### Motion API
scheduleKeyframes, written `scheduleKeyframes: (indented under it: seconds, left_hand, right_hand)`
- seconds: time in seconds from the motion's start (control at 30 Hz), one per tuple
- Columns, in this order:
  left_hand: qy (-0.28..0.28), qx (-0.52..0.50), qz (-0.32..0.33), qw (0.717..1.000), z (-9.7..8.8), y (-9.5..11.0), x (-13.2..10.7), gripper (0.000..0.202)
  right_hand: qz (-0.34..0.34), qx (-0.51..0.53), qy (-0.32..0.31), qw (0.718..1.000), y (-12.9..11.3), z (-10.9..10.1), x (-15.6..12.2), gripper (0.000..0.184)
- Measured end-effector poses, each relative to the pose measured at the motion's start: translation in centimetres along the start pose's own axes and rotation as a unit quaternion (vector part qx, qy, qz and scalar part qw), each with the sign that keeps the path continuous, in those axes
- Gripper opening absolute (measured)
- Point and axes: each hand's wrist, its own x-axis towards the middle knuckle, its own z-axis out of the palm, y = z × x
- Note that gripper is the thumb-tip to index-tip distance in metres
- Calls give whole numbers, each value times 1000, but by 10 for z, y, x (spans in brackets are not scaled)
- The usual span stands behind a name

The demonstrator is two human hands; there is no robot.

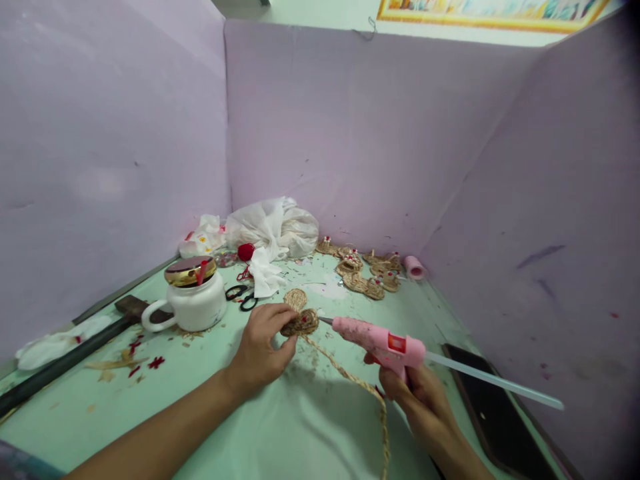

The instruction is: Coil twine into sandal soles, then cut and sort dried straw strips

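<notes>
Three lilac partitions enclose the pale green surface. The left partition shows a soft bright patch. The far partition bears small dark marks low down and a wire loop on its top edge. The right partition is smeared purple. Beyond, a pale wall carries a yellow-framed picture, partly out of view.

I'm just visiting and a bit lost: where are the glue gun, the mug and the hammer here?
Glue gun [379,341]: head view, on its pink body.
Mug [199,306]: head view, on its white side.
Hammer [95,345]: head view, on its dark handle.
</notes>
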Motion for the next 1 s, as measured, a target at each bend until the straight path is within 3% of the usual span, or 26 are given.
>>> scheduleKeyframes:
  seconds: [0.63, 1.0]
  left_hand:
    - [-2, 21, 65, 998, -6, 3, 3, 32]
    - [-10, 28, 80, 996, -7, 3, 4, 31]
  right_hand:
    - [27, 17, 25, 999, -10, 4, -2, 24]
    - [18, 16, -3, 1000, -6, 1, 2, 24]
